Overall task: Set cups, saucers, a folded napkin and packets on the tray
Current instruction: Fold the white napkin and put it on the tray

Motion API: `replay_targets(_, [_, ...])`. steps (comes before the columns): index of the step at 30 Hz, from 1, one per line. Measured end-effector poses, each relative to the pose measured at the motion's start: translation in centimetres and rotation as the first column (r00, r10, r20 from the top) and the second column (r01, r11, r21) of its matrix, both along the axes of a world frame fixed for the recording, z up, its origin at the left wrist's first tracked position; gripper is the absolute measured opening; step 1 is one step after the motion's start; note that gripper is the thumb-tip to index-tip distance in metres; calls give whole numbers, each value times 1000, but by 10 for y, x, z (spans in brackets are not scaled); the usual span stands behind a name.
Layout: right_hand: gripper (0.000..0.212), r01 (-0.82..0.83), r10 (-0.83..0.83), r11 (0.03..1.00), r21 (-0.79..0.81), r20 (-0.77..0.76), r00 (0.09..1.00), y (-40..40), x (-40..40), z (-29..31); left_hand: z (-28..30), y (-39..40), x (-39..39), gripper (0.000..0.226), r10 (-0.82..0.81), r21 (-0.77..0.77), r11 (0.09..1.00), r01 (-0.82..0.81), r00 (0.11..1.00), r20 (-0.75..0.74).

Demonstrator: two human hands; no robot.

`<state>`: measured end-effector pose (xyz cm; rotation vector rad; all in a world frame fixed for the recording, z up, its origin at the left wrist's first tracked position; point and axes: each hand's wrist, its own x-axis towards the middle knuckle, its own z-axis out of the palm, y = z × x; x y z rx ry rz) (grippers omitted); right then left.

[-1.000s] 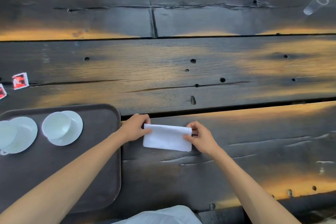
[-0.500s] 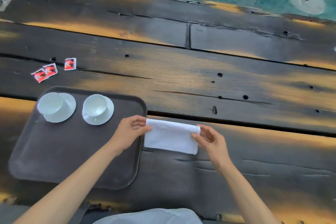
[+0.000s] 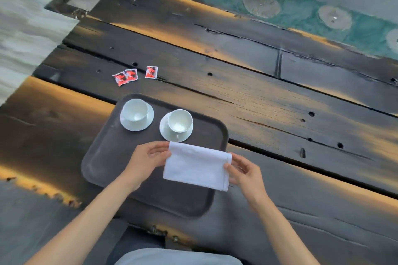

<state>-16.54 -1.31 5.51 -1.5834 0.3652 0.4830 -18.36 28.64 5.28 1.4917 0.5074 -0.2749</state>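
On the worktop, dark weathered planks with knot holes and amber glare, items entered from largest to smallest.

Tray: dark brown, rounded corners, raised rim, lying flat near the person's edge of the worktop. Its near half is bare; its far half carries the crockery.

Folded napkin: white cloth, folded to a rectangle, held over the tray's right part, its right end just past the tray's right rim. Whether it touches the tray surface cannot be told. Left hand pinches the napkin's left end, fingers closed on it; right hand pinches the right end likewise, thumb on top.

Saucers, two: left saucer and right saucer, white, side by side at the tray's far end, apart from one another.

Cups, two: left cup and right cup, white, upright, each seated on its saucer. The right saucer's near rim lies just beyond the napkin's far edge.

Packets: three, red and white, on the worktop beyond the tray's far left corner, two overlapping, the third just beside them. None on the tray.

Step in hand, by judgement: placing the napkin; cups and saucers look done. Next move calls for lowering the cloth flat onto the bare near part, clear of the right saucer and fully inside the rim, then letting go both ends. Packets remain to be fetched.
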Motion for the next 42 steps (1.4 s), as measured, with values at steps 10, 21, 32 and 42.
replay_targets(10, [24,1,8,999,54,-173,985,143,-18,-26,-21,134,-14,28,80,62,995,-75,992,-92])
replay_targets(21, [19,21,-40,996,-85,-236,971,223,-24,-73,-74,203,-1,24,46,276,961,18,974,-222])
replay_targets(32, [10,11,-86,947,-322,-218,972,234,-26,-90,-96,209,6,11,-137,638,710,299,947,-290])
replay_targets(42, [8,2,-58,924,-383,-133,989,238,-14,-67,-76,226,24,17,-216,594,739,317,947,-237])
